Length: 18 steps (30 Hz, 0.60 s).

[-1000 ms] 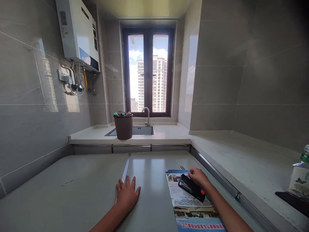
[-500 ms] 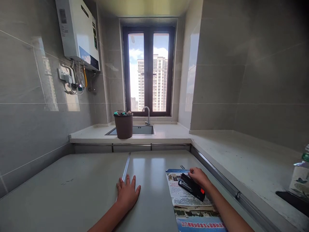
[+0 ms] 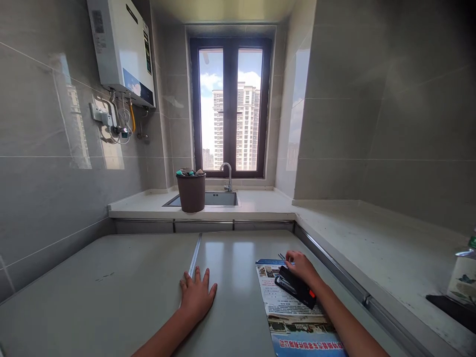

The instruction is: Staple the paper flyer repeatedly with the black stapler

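Observation:
My left hand (image 3: 198, 294) lies flat with spread fingers on the pale table (image 3: 238, 297), beside the metal strip (image 3: 194, 255) along its seam. My right hand (image 3: 299, 265) is over the far edge of a printed paper sheet (image 3: 286, 325), its fingers curled together. Their tips are at some short, thin metal strips (image 3: 281, 256); whether they grip these is hard to see. Just below that hand, a black stapler (image 3: 295, 287) with a red patch lies slantwise on the sheet, partly beside my wrist.
Behind the table runs a white counter (image 3: 260, 201) with a sink (image 3: 223, 199), a tap (image 3: 228, 178) and a full brown bin (image 3: 191, 193). At right, a bottle (image 3: 463, 275) stands near a black flat thing (image 3: 449, 312). A water heater (image 3: 122, 54) hangs on the left wall.
My right hand has moved away from the stapler, up and left to the thin metal strips. My left hand, the stapler and the sheet stay in place.

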Motion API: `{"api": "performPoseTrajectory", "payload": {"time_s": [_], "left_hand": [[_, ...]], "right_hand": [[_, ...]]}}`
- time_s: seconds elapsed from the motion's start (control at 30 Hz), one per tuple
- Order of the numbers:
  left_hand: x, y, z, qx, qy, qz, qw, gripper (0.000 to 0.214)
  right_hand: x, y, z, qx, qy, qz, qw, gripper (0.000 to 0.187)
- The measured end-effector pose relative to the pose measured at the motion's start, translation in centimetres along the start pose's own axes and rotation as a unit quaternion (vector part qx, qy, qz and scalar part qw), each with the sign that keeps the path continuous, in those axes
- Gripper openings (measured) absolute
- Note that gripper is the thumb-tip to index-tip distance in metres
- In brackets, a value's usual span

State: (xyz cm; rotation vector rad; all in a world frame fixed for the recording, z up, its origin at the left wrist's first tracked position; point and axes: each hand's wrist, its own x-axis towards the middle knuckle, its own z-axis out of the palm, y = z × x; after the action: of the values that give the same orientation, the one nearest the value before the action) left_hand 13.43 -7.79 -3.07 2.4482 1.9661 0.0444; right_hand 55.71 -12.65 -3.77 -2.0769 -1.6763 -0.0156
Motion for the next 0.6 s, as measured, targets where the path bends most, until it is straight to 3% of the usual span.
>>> {"api": "performPoseTrajectory", "payload": {"time_s": [0.23, 0.43, 0.6], "left_hand": [[-0.1, 0.0, -0.3, -0.003, -0.01, -0.001, 1.0, 0.069], [-0.3, 0.0, -0.6, -0.003, -0.019, 0.003, 1.0, 0.07], [-0.2, 0.0, -0.5, -0.003, -0.005, -0.001, 1.0, 0.068]], "right_hand": [[-0.1, 1.1, 0.1, 0.083, -0.04, -0.094, 0.991, 0.022], [0.7, 2.5, 1.9, 0.109, -0.063, -0.087, 0.988, 0.045], [1.6, 1.1, 4.3, 0.13, -0.092, -0.065, 0.985, 0.053]]}}
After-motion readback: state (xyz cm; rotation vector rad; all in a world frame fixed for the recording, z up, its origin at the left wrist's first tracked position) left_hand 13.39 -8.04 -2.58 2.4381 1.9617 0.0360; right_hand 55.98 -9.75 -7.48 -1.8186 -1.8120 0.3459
